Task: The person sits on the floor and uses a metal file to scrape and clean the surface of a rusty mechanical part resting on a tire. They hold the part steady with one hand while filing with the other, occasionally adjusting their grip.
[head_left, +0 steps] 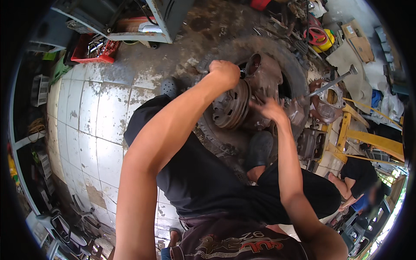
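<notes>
A rusty brown metal housing (271,71) with a round open port lies inside a large black tyre (299,54). On its left side is a grooved, pulley-like metal wheel (234,110). My left hand (225,73) is closed in a fist just above that wheel, by a small shiny metal piece (243,70); what its fingers hold, if anything, is hidden. Lower on the housing, to the right of the wheel, my right hand (273,110) reaches in with fingers stretched and apart, slightly blurred. It seems to hold nothing.
A long metal bar (331,82) with a crosswise head slants over the tyre's right side. Beyond it lie a rusty flanged casting (327,102) and a yellow frame (372,143). A red crate of tools (93,50) stands far left. Another person (359,182) sits at the right.
</notes>
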`<state>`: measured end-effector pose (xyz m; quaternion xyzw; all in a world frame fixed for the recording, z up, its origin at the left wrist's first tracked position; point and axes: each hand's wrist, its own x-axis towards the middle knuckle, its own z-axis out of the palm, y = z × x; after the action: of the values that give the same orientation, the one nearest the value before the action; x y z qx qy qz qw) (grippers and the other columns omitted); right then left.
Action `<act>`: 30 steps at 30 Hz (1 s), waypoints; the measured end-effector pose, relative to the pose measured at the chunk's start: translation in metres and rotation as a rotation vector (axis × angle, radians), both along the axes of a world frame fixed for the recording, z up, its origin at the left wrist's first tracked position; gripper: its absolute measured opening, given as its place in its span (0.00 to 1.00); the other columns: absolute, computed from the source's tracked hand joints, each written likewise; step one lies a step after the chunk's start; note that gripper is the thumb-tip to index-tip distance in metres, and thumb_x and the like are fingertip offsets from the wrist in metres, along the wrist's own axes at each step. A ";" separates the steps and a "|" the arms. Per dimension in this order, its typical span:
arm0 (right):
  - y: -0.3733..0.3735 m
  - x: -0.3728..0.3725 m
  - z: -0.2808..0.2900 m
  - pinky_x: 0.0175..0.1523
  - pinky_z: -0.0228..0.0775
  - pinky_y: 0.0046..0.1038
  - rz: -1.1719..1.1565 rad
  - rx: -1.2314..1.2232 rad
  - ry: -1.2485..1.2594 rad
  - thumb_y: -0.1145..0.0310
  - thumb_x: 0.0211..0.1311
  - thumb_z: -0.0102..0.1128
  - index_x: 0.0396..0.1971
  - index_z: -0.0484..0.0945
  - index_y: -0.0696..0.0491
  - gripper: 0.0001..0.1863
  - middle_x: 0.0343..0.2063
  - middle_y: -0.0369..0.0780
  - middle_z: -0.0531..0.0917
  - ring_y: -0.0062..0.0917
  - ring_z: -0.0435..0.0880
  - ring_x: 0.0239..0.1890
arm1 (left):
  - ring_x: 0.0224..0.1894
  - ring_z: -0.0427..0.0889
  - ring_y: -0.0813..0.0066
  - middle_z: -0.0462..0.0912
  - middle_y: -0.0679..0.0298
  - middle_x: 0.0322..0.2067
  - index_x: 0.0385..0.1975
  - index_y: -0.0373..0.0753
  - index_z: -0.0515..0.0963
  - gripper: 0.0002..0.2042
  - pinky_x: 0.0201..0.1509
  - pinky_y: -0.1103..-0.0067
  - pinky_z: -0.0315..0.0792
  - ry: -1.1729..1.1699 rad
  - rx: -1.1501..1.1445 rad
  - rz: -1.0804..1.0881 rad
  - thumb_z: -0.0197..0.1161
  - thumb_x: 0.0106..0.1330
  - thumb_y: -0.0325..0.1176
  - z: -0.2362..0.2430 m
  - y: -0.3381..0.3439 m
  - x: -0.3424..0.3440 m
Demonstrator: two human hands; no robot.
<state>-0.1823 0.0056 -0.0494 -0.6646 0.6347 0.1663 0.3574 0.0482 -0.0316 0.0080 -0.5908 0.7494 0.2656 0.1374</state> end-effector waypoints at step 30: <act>-0.018 -0.053 -0.060 0.53 0.69 0.30 -0.598 -0.321 -0.516 0.59 0.71 0.50 0.49 0.81 0.60 0.21 0.43 0.50 0.84 0.35 0.82 0.47 | 0.50 0.83 0.55 0.85 0.52 0.45 0.42 0.38 0.84 0.13 0.49 0.66 0.78 0.031 0.003 0.037 0.62 0.56 0.27 0.004 0.002 0.007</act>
<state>-0.2351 -0.0120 -0.1094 -0.5185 0.7071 -0.2174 0.4288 0.0548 -0.0294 0.0118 -0.6003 0.7399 0.2783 0.1216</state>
